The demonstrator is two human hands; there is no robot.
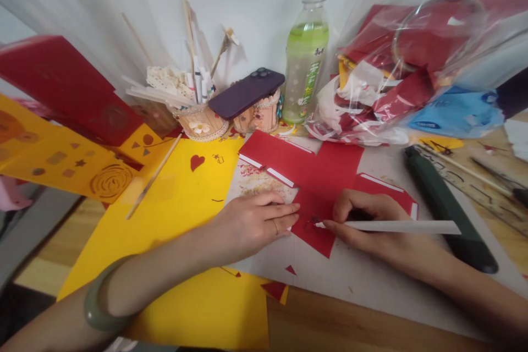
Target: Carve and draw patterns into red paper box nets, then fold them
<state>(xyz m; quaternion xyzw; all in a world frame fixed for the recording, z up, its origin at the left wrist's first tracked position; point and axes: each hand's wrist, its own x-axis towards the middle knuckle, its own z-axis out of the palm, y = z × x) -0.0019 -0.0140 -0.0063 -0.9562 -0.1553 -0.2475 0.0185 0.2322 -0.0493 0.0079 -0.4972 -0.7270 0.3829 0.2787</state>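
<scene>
A red card cut-out, shaped like an unfolded box with white strips along several edges, lies on a grey board. My left hand rests flat with its fingers stretched out, the fingertips touching the left edge of the card's near flap. Pinched in my right hand is a slim white pen, held at a low slant. Its tip meets the near flap beside a small dark mark. Part of the card is hidden under my right hand.
Yellow paper with red scraps lies at left, below red and yellow cut-out cards. Behind stand pen pots, a phone, a green drink bottle and a clear bag of scraps. A dark green paper trimmer lies right.
</scene>
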